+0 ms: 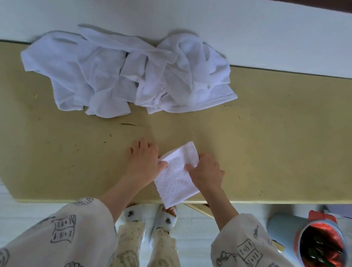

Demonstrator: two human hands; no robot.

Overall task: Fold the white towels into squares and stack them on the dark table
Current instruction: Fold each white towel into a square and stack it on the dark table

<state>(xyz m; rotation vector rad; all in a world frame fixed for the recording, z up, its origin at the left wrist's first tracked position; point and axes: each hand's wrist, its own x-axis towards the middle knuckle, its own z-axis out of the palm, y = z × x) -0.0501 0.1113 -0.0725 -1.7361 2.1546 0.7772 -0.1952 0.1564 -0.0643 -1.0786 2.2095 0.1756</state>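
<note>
Towel point(176, 175) folded, pinned w/ L hand point(143, 163) & R hand point(206, 173).

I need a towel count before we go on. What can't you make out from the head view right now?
- Pile of unfolded towels: how many there are; they overlap and bunch together.
- Folded towel: number of layers, and whether it is square; the left hand and right hand cover its sides, and its near corner hangs over the table edge.
- Finished stack: none visible; the frame cuts off the table's left and right ends.
</note>
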